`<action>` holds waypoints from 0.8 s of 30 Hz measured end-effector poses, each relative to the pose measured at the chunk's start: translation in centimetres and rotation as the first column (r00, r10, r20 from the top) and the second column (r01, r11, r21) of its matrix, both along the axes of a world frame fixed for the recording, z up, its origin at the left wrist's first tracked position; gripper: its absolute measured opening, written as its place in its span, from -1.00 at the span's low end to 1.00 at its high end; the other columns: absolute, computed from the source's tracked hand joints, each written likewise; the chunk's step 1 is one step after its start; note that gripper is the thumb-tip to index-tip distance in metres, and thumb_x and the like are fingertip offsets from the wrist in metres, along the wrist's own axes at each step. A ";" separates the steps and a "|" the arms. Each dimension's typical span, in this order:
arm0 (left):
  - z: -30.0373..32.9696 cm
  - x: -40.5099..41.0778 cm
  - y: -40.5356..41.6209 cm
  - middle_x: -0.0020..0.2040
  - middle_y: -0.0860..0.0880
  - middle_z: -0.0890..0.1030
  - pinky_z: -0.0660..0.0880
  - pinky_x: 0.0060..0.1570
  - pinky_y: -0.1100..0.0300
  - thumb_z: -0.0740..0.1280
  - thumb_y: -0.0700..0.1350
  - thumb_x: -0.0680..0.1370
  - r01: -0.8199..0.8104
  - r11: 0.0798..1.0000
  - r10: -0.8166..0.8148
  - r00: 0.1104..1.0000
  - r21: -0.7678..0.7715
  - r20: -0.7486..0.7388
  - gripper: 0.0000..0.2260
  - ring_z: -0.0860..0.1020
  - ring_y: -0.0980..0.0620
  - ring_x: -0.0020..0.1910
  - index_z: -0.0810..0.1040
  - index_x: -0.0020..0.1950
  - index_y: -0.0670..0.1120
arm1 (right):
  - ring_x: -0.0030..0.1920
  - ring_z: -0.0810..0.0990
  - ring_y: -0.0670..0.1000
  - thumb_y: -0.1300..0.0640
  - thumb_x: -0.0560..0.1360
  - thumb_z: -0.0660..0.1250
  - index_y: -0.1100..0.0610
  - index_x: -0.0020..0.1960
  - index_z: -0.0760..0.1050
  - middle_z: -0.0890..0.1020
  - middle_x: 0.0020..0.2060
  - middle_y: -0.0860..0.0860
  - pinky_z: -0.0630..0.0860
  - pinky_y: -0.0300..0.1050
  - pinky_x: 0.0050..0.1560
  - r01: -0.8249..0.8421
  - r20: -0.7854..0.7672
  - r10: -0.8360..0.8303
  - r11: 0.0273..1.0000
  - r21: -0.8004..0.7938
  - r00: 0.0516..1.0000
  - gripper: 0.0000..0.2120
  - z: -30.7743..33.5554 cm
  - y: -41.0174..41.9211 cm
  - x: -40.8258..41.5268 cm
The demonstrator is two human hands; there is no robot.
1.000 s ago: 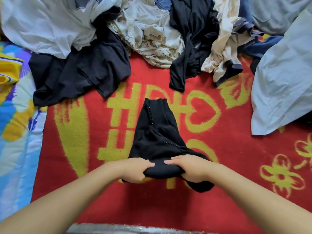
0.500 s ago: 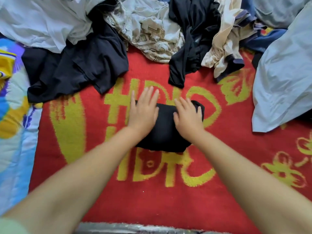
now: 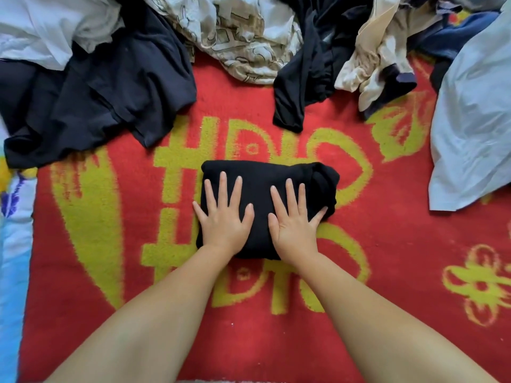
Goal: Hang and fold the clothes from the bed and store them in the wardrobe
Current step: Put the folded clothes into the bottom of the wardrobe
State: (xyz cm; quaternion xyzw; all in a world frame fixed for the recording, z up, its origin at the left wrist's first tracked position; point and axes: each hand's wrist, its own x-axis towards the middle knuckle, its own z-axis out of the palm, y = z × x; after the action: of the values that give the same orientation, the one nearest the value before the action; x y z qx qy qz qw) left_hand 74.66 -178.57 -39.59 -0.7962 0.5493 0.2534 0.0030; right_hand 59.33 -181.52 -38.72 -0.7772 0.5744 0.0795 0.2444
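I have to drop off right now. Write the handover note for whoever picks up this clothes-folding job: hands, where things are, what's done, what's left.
Left hand: flat, fingers spread, pressing on the folded black garment.
Right hand: the same, flat on the garment's right half.
The garment lies as a compact bundle on the red blanket, apart from the pile.
Done: this one piece looks folded.
Left: carry it to the wardrobe, which is not in view. Then the unfolded pile along the far edge: dark shirt, patterned cream garment, black piece, pale blue garment, white garment.
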 end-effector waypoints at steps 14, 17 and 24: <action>2.2 2.1 3.7 0.56 -0.21 0.14 0.14 0.35 -0.38 0.57 0.03 0.29 0.469 0.883 -0.448 0.853 -0.015 0.267 0.06 0.12 -0.16 0.54 -0.07 0.58 0.04 | 0.48 -0.43 0.24 0.15 0.47 0.39 -0.08 0.43 -0.58 -0.32 0.53 0.15 -0.31 0.48 0.34 -0.370 -0.266 0.329 0.921 -0.124 0.906 0.12 2.1 1.5 -0.8; 2.2 2.6 1.5 0.59 -0.15 0.04 0.12 0.41 -0.29 0.39 -0.09 0.50 0.471 0.882 -0.468 0.863 0.030 0.189 -0.14 0.04 -0.15 0.56 -0.17 0.58 0.06 | 0.54 -0.32 0.22 0.07 0.50 0.40 -0.10 0.48 -0.51 -0.22 0.57 0.11 -0.14 0.44 0.41 -0.353 -0.288 0.329 0.935 -0.033 0.899 0.08 2.2 -0.2 0.0; 7.0 1.9 0.4 0.51 -0.02 0.27 0.29 0.36 -0.09 0.27 -0.23 0.54 0.289 0.957 -0.291 0.955 0.026 0.060 -0.32 0.23 -0.10 0.48 0.00 0.58 -0.01 | 0.45 0.24 0.18 0.34 0.51 0.24 0.02 0.56 0.03 0.27 0.48 0.05 0.50 0.06 0.11 -0.314 -0.184 0.310 0.949 0.010 0.933 -0.28 8.2 -2.5 0.5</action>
State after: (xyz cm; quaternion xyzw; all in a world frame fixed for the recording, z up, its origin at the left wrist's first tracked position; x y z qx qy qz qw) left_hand 76.53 -178.15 -32.55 -0.7146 0.6576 0.2298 0.0643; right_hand 59.82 -184.00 -30.48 -0.8502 0.4644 0.1830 0.1672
